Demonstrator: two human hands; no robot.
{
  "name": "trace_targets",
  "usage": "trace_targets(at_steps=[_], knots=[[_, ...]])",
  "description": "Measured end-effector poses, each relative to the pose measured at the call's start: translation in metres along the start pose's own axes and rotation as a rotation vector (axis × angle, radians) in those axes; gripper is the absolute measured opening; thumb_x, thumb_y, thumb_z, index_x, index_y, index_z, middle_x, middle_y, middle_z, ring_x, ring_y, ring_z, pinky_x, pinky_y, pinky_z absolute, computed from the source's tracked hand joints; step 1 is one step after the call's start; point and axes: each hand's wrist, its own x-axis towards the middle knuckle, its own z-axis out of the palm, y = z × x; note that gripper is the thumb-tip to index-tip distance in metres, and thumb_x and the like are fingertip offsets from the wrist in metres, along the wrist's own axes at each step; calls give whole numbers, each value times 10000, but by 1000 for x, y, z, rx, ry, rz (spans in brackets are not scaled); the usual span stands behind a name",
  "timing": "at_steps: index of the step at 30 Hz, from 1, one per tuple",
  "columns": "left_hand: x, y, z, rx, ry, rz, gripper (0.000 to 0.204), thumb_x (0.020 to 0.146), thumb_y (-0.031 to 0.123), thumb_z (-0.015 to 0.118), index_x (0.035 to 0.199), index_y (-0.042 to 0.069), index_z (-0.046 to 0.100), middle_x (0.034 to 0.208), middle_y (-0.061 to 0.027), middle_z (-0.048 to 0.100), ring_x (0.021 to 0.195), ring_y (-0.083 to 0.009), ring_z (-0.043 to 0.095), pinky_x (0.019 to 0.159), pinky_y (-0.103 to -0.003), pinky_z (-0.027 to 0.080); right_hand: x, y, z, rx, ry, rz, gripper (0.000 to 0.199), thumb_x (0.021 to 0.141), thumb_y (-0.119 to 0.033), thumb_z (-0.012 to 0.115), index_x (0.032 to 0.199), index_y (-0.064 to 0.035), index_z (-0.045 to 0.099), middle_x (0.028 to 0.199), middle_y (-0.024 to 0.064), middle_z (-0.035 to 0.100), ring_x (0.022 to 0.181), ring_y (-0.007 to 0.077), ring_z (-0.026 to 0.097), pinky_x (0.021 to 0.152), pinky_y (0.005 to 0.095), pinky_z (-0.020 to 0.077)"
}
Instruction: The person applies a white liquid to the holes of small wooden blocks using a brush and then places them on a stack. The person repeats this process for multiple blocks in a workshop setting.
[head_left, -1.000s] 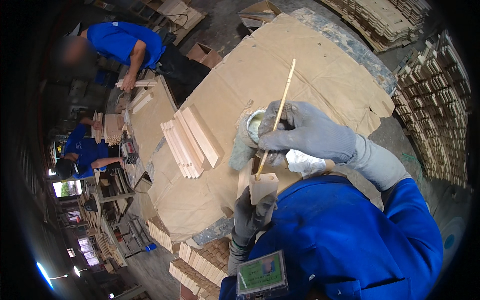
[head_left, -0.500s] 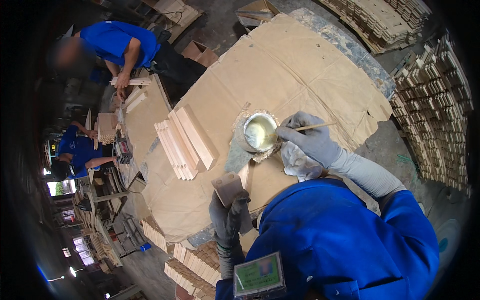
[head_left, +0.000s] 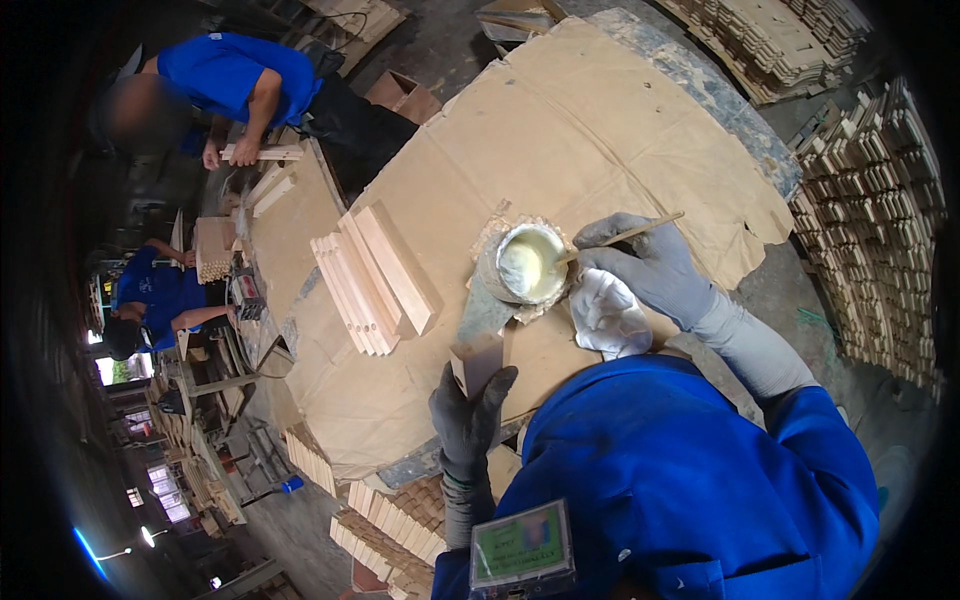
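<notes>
My left hand (head_left: pixel 466 418), in a dark grey glove, is closed round a wooden piece (head_left: pixel 477 360) that stands up out of the fingers at the table's near edge. In my right hand (head_left: pixel 660 272), gloved in light grey, is a thin wooden stick brush (head_left: pixel 637 231). Its lower end reaches over the rim into a crusted round pot (head_left: pixel 487 283); the tip is hard to make out. Pale creamy liquid (head_left: pixel 520 266), resembling glue, lies inside the pot. A crumpled white rag (head_left: pixel 610 315) sits just below my right hand.
Several pale wooden strips (head_left: pixel 372 280) lie left of the pot on the brown paper table cover (head_left: pixel 570 130). Stacked wood pieces (head_left: pixel 870 220) stand at the right, more (head_left: pixel 390 530) below the table. Two co-workers in blue (head_left: pixel 235 75) work at the left.
The wooden piece has turned in my left hand, so its drilled face no longer shows. My right hand has moved slightly right, drawing the stick brush back toward the pot's rim.
</notes>
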Motion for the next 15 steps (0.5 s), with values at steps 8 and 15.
trace_targets(at_steps=[8,15], knots=[[10,-18,6,-130,-23,-59,372,778,117,727,1085,-31,577,848,-70,646,721,-128,595,652,-270,493,1,13,0,77,13,0,195,794,-179,683,902,-21,643,792,74,665,740,127,610,662,267,480],[5,-15,4,-161,-7,-46,392,751,132,763,1073,-22,601,917,-84,663,824,-127,606,735,-274,494,-1,21,-3,125,59,135,270,768,-247,710,899,-24,633,782,79,660,727,136,620,654,272,485]])
